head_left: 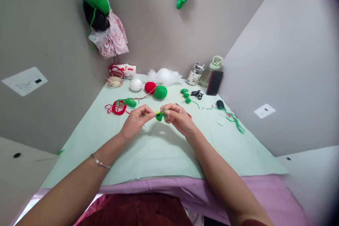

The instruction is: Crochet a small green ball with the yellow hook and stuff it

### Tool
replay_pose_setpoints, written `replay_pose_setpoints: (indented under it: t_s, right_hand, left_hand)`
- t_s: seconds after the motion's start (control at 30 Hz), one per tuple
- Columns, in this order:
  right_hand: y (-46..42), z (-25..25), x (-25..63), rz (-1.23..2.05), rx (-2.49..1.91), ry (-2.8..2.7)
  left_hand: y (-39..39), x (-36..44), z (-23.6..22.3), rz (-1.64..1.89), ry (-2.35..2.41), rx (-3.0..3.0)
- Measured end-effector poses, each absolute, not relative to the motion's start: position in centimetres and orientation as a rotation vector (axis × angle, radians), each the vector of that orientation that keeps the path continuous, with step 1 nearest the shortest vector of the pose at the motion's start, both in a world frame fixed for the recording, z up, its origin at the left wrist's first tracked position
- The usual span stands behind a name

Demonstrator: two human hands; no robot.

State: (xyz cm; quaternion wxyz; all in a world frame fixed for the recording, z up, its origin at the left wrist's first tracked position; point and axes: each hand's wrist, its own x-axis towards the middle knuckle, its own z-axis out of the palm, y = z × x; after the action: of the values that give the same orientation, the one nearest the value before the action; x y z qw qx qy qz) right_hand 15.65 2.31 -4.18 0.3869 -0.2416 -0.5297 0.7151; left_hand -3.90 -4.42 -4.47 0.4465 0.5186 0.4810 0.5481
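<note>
Above the middle of the table, both hands meet at a small green crocheted piece (159, 117). My left hand (139, 119) is closed in a pinch at its left side, thumb against forefinger. A thin yellow tool (157, 112), perhaps a crochet hook, shows between the hands; its ends are hidden. Thumb and fingers of my right hand (178, 116) pinch the right side of the green piece and a strand of its yarn. Below the left fingers hangs a thin pale loop (143, 129). An orange-tipped item (190, 116) lies partly hidden behind my right hand.
Green (160, 92), red (150, 87) and white (136, 84) yarn balls sit behind the hands, near white stuffing (165, 76). Tangled red yarn (118, 108) lies left. Small green pieces (186, 95), a black claw clip (197, 94), a phone (214, 82) and a bottle (210, 72) stand right.
</note>
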Motion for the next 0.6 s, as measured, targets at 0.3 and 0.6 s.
replay_pose_setpoints:
  t_s: [0.3,0.6]
  right_hand:
    - [2.4,-4.0,16.0,1.868,-0.555,-1.288]
    - [2.3,-3.9,16.3,2.001,-0.491,-1.357]
  left_hand:
    - [-3.2,-5.9,-4.6,1.514,1.226,1.137]
    - [-3.0,-8.7,-3.7,1.631,1.352,1.175]
